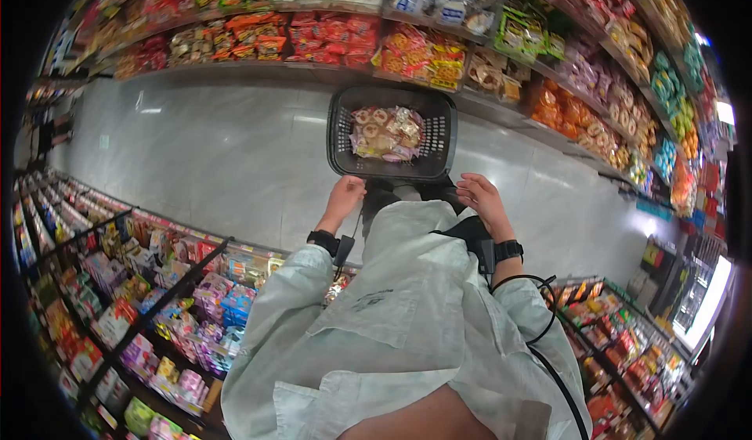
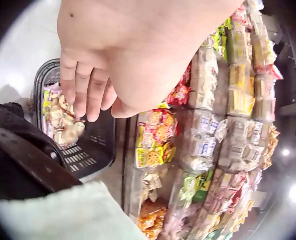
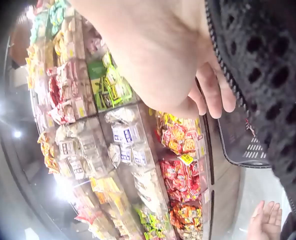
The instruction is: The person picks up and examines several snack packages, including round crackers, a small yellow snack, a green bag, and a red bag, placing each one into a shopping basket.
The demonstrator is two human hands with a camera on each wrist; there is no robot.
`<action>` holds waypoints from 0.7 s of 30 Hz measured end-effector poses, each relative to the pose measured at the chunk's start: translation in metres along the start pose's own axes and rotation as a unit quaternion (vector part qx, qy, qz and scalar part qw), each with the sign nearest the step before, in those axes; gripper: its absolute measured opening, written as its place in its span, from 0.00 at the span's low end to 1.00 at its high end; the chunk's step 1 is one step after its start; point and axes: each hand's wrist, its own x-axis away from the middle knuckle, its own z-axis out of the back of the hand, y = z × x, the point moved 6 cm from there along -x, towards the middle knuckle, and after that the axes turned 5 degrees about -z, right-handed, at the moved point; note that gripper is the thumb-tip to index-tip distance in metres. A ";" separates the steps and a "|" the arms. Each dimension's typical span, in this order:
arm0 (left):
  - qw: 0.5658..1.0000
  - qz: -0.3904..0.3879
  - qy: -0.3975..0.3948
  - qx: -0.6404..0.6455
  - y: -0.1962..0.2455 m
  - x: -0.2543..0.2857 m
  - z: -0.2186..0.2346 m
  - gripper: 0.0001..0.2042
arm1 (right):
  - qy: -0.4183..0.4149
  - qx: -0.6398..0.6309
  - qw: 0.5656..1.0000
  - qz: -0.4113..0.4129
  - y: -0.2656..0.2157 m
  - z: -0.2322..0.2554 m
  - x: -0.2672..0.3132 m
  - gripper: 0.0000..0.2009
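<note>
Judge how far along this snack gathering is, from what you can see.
Looks done: some wrapped snacks lie in the basket. In hand: nothing visible; the left hand and right hand are near it. Remaining: perhaps adding shelf packets, though the amount wanted cannot be told.

You can pass down into the basket (image 1: pixel 334 136) from above; floor (image 1: pixel 211 131) lies open either side, but the snack shelf (image 1: pixel 313 70) blocks beyond its far rim.

This is a shop: shelves (image 1: pixel 337 73) hold rows of bagged snacks (image 1: pixel 333 37) sorted into clear bins (image 2: pixel 138 187), racks (image 1: pixel 117 354) carry more packets, and a shopping basket (image 1: pixel 337 138) stands on the tiled floor (image 1: pixel 211 142).
</note>
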 end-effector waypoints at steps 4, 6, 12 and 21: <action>0.996 0.026 -0.051 -0.073 -0.059 -0.040 0.014 0.07 | 0.055 -0.070 0.996 0.025 0.026 0.025 0.027 0.13; 0.995 0.020 -0.064 -0.076 -0.062 -0.055 0.010 0.07 | 0.085 -0.103 0.991 0.029 0.037 0.031 0.040 0.13; 0.993 0.026 -0.088 -0.078 0.002 -0.059 -0.030 0.09 | 0.092 -0.134 0.986 0.036 0.064 0.048 0.048 0.12; 0.976 0.042 -0.157 -0.148 0.033 -0.033 -0.138 0.10 | 0.104 -0.223 0.966 0.083 0.120 0.121 0.069 0.12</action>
